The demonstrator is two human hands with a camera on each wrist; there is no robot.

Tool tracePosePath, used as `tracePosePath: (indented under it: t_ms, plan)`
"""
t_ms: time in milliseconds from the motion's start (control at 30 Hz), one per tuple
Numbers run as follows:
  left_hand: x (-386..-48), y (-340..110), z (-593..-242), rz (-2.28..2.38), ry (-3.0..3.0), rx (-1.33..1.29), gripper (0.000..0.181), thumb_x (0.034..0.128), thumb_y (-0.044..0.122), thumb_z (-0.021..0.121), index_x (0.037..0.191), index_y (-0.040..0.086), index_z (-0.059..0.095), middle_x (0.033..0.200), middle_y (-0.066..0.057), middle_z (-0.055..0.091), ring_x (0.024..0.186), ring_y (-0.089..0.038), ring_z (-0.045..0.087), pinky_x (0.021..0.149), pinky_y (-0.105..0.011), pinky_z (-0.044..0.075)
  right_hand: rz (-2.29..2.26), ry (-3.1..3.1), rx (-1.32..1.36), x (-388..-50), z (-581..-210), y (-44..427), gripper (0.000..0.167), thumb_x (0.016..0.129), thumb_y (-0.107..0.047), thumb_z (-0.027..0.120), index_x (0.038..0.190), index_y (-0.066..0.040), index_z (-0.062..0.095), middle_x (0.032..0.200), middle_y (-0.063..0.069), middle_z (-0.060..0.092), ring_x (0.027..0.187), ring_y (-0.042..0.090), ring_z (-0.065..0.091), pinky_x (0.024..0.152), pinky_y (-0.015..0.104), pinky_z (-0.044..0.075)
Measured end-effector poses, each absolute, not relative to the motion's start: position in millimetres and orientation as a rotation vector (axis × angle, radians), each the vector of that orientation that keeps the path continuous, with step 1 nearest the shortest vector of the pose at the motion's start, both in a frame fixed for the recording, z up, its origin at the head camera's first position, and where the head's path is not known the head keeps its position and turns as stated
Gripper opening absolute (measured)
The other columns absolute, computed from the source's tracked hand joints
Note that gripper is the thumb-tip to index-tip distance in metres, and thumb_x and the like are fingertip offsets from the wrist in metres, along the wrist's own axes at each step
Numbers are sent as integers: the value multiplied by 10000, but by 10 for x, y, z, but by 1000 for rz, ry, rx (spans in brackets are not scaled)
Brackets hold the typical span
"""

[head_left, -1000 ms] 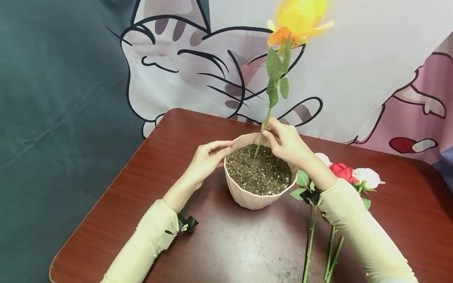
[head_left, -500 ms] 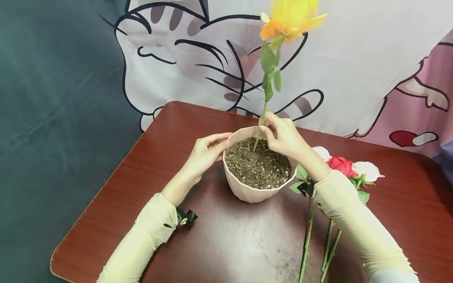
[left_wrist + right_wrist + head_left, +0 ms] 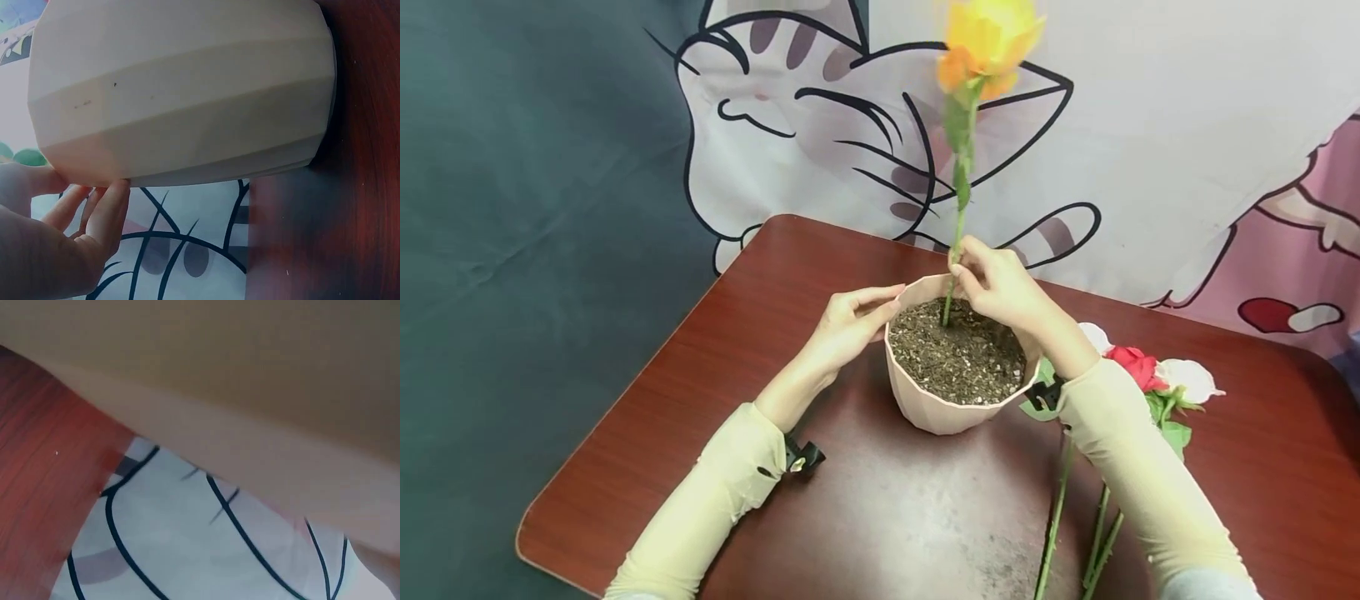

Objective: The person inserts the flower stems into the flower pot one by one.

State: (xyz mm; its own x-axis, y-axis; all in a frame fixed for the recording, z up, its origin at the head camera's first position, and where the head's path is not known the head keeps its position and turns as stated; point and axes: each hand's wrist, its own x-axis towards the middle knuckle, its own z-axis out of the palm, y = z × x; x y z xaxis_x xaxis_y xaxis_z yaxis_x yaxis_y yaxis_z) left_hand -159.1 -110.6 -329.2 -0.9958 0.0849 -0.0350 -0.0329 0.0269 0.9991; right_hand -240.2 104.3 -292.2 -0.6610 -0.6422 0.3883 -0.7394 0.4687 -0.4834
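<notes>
A faceted pale pink pot point(image 3: 940, 412) holds dark soil point(image 3: 958, 358). In it stands a yellow-orange rose point(image 3: 988, 37), nearly upright, its green stem point(image 3: 959, 225) entering the soil toward the back. The right hand point(image 3: 1003, 283) pinches that stem just above the rim between thumb and fingers. At the pot's left rim the left hand point(image 3: 850, 329) grips the wall, thumb on the near side. In the left wrist view the left hand's fingers point(image 3: 109, 212) touch the pot's side point(image 3: 187, 106) by the rim. The pot's wall point(image 3: 206, 375) fills much of the right wrist view, where the stem is hidden.
Right of the pot, partly under the right forearm, lie a red rose point(image 3: 1135, 367) and white roses point(image 3: 1187, 379), with stems point(image 3: 1056, 517) toward the near edge. The reddish-brown table point(image 3: 662, 417) meets a cat-print cloth point(image 3: 760, 167) behind and a dark green cloth point(image 3: 535, 208) at left.
The rose's bloom has swung left, so its stem stands more upright. Both hands keep their hold on the stem and the pot. The head view has shifted slightly.
</notes>
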Motion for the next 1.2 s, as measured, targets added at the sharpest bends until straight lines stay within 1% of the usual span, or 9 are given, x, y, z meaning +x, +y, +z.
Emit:
tracePosePath:
  t_ms: [233,400,533,633,733,867,933,1033,1200]
  plan:
    - [-1610,-1125,-3297,2137,2168,45,316,920,152,599,1234,124,626,1239,-49,603,1031,-154,602,858,-367,513,1016,-2585,1244,-2443,-2916,1166,79,933,-169,575,936,-94,600,806,15,704,735,121,651,689,260,508]
    - [-1610,-1127,-3292,2133,2166,45,319,921,164,599,1237,136,624,1240,-40,602,1042,-150,599,839,-322,521,1015,-2577,1244,-2441,-2906,1195,155,904,-180,627,1026,-84,634,872,31,713,814,162,675,763,321,529]
    - [-1608,-1125,-3297,2137,2150,34,319,922,168,597,1239,140,623,1243,-46,597,1053,-158,596,868,-353,508,1077,-2606,1168,-2420,-2901,1202,185,913,-201,617,1063,-95,637,885,28,717,845,174,678,793,347,501]
    - [-1606,-1123,-3304,2141,2140,28,317,924,170,594,1239,144,624,1249,-43,593,1062,-165,595,885,-372,499,1087,-2627,1106,-2403,-2900,1189,151,916,-216,615,1013,-106,654,862,11,718,839,162,676,774,321,477]
    - [-1606,-1123,-3311,2143,2138,24,316,923,168,594,1237,144,624,1248,-43,593,1060,-162,595,885,-376,499,1068,-2638,1053,-2386,-2904,1173,103,894,-212,646,913,-112,663,801,-7,714,780,146,673,740,286,472]
    - [-1599,-1122,-3312,2149,2138,19,321,922,165,596,1241,142,622,1215,-67,610,1032,-154,604,867,-359,509,1091,-2642,965,-2365,-2912,1145,135,864,-225,684,808,-111,640,712,14,695,666,170,650,664,243,457]
    - [-1596,-1121,-3303,2154,2133,16,323,921,161,599,1242,138,620,1198,-84,617,1016,-147,606,862,-352,511,1111,-2637,936,-2347,-2915,1129,153,856,-232,693,791,-107,633,697,18,688,645,175,644,632,221,460]
    - [-1589,-1127,-3297,2145,2143,3,326,921,160,599,1245,134,618,1178,-104,625,988,-137,611,850,-342,517,1163,-2602,970,-2320,-2929,1088,141,839,-186,711,779,-88,629,685,22,684,623,185,655,582,189,477]
    - [-1581,-1114,-3277,2128,2163,-22,323,923,160,596,1245,134,619,1156,-121,635,955,-124,614,819,-310,528,1121,-2592,1047,-2321,-2931,1058,130,842,-155,704,755,-96,627,634,-2,671,606,175,644,497,181,406]
